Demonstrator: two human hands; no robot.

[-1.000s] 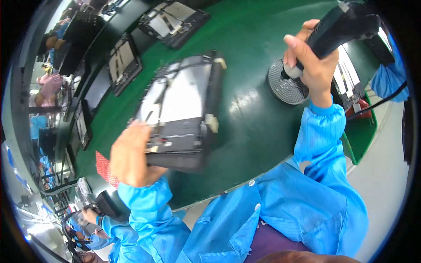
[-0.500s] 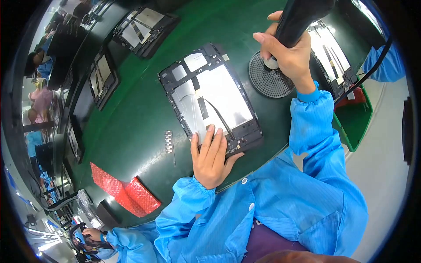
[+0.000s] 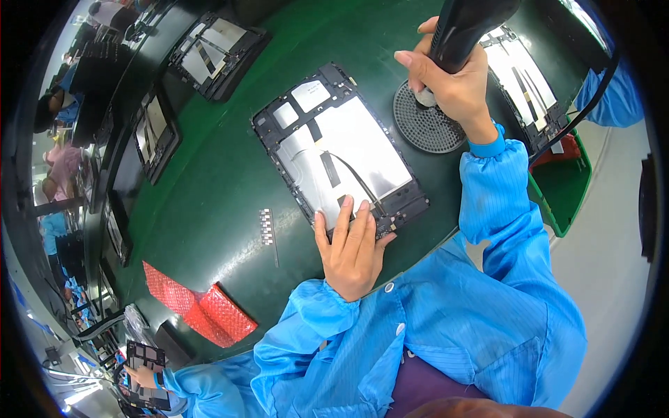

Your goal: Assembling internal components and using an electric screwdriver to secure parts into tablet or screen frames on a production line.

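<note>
In the middle of the green bench lies an opened tablet (image 3: pixel 369 150), its black frame around silvery panels and a thin dark ribbon cable. My left hand (image 3: pixel 352 254) rests on its near edge, fingers spread and flat over the lower panel. At the upper right, my right hand (image 3: pixel 456 90) is wrapped round a thick black tool (image 3: pixel 470 28) that looks like an electric screwdriver; the frame cuts off its top. Below this hand sits a round grey disc (image 3: pixel 425 129) full of small holes, partly covered by my fingers. The tool's working tip is hidden.
More opened tablets stand at the far left (image 3: pixel 216 56), the left (image 3: pixel 155 132) and beyond my right hand (image 3: pixel 523 83). Red bubble wrap (image 3: pixel 216 313) and a small checkered strip (image 3: pixel 267 226) lie nearer. A green bin (image 3: pixel 575 198) hangs right. A co-worker's hand (image 3: pixel 144 376) holds a device lower left.
The tablet has slid a little to the right and turned slightly, my left hand moving with it. My right hand and tool have shifted slightly left. Lower left, a dark device now shows at the co-worker's hand.
</note>
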